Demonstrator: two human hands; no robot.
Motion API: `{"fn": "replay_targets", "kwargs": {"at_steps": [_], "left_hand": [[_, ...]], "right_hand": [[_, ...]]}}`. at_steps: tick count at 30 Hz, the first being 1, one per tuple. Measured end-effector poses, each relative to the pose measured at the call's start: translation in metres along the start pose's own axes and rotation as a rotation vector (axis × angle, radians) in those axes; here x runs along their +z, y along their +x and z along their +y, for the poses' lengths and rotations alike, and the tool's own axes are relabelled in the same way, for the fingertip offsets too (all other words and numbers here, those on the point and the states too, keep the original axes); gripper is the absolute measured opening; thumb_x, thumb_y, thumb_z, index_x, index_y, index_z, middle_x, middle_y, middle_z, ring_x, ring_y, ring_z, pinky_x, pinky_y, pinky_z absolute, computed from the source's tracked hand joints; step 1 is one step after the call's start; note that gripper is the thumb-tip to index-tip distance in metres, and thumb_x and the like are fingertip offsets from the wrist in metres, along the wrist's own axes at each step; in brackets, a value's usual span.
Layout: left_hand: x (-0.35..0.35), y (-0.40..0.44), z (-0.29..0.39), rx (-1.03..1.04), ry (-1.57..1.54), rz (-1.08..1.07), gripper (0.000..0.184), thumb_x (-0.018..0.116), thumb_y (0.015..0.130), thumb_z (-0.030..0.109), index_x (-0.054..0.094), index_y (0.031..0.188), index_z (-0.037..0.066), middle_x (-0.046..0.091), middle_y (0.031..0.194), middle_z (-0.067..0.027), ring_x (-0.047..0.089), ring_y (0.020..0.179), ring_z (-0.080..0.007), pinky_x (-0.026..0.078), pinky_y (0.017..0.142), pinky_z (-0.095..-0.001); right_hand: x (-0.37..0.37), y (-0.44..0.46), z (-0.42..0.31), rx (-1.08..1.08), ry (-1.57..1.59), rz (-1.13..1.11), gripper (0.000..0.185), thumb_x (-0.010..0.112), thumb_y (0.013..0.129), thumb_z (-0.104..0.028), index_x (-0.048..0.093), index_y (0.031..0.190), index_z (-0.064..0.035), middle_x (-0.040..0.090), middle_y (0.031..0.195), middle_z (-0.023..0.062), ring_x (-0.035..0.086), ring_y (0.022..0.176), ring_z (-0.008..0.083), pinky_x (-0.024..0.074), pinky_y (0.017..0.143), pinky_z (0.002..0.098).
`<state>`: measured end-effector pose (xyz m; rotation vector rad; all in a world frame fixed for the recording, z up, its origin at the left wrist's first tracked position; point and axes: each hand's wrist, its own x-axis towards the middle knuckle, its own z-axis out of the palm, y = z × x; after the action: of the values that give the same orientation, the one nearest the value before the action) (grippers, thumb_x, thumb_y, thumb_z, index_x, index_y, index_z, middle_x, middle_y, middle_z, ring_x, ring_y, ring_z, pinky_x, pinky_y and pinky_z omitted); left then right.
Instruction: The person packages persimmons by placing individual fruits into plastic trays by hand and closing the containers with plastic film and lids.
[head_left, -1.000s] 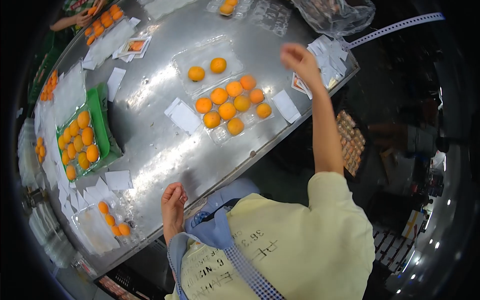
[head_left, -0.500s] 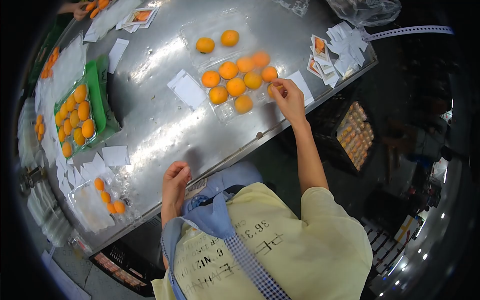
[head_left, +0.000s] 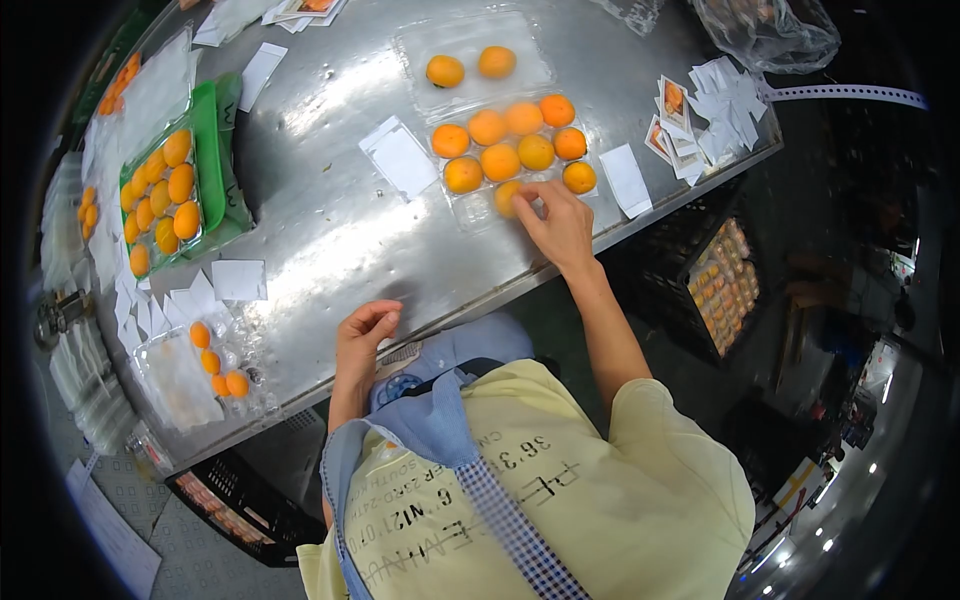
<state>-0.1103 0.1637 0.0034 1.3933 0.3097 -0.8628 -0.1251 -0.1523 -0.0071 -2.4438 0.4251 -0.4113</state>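
Observation:
In the head view, a clear plastic clamshell tray (head_left: 470, 212) lies open on the metal table, holding several round orange fruits (head_left: 501, 161). My right hand (head_left: 556, 222) reaches over the tray's near side, thumb and fingers closed on the right side of the orange fruit (head_left: 507, 199) nearest me; its fingertips partly cover this fruit. Two more fruits (head_left: 497, 62) rest in the clear lid (head_left: 470, 38) on the far side. My left hand (head_left: 368, 338) hovers by the table's near edge, fingers curled in and thumb against them, with nothing visible in it.
White cards (head_left: 398, 157) and a white slip (head_left: 626, 181) flank the tray. A filled fruit pack (head_left: 160, 205) sits on a green crate (head_left: 215, 160) at left. Printed labels (head_left: 675, 105) and plastic bags (head_left: 770, 35) lie at right. A black crate (head_left: 690, 275) stands below the edge.
My right hand has moved left, from the fruit at the tray's right end to the nearest fruit. The left hand stays by the edge. The view has shifted slightly.

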Motion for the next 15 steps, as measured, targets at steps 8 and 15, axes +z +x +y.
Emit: {"fn": "replay_targets", "kwargs": {"at_steps": [8, 15], "left_hand": [[0.001, 0.002, -0.003, -0.047, -0.002, -0.010, 0.015, 0.069, 0.080, 0.006, 0.067, 0.095, 0.004, 0.062, 0.080, 0.0014, 0.053, 0.069, -0.0064, 0.043, 0.063, -0.0200], [0.000, 0.004, -0.002, -0.024, -0.046, 0.011, 0.011, 0.068, 0.080, 0.004, 0.064, 0.091, 0.005, 0.061, 0.079, 0.0018, 0.053, 0.069, -0.0061, 0.042, 0.061, -0.0203]], "right_hand": [[0.007, 0.007, 0.002, -0.042, 0.027, 0.036, 0.009, 0.066, 0.078, -0.014, 0.065, 0.084, -0.0075, 0.061, 0.073, 0.0037, 0.053, 0.052, 0.0175, 0.0428, 0.049, 0.0297], [-0.004, 0.021, 0.010, -0.014, -0.022, 0.095, 0.009, 0.064, 0.079, -0.013, 0.065, 0.084, -0.0064, 0.062, 0.075, 0.0065, 0.059, 0.064, 0.0240, 0.0465, 0.057, 0.0329]]}}
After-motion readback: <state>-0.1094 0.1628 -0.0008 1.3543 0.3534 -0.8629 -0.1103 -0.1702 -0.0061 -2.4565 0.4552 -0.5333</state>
